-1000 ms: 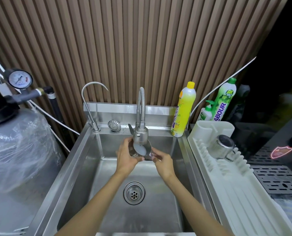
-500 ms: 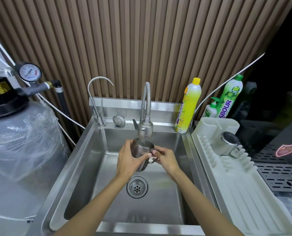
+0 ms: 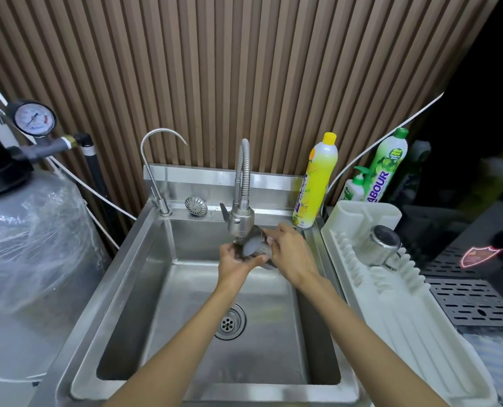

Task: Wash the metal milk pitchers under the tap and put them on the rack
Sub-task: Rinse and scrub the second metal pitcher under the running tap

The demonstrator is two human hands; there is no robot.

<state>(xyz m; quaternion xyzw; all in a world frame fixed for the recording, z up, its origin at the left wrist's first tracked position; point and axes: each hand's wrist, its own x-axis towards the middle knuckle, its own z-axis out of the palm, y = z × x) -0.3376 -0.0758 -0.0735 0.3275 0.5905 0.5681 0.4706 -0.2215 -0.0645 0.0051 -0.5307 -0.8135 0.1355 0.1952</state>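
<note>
A small metal milk pitcher [image 3: 252,244] lies tilted on its side right under the flexible tap [image 3: 240,212], over the steel sink [image 3: 132,292]. My right hand [image 3: 288,254] grips its body from the right. My left hand [image 3: 235,261] cups it from below left, fingers at its round end. Water seems to run over it. A second metal pitcher [image 3: 381,248] lies on its side at the far end of the white drying rack [image 3: 420,327], handle toward me.
A yellow soap bottle [image 3: 316,183] and two green ones [image 3: 386,168] stand behind the sink's right corner. A thin gooseneck tap [image 3: 156,171] and a loose strainer [image 3: 195,205] sit on the back ledge. A wrapped tank [image 3: 30,245] stands left; a black grille [image 3: 473,304] lies right.
The pitcher went from upright in both hands to tipped on its side under the spout. My right hand moved up over its body; my left dropped beneath it.
</note>
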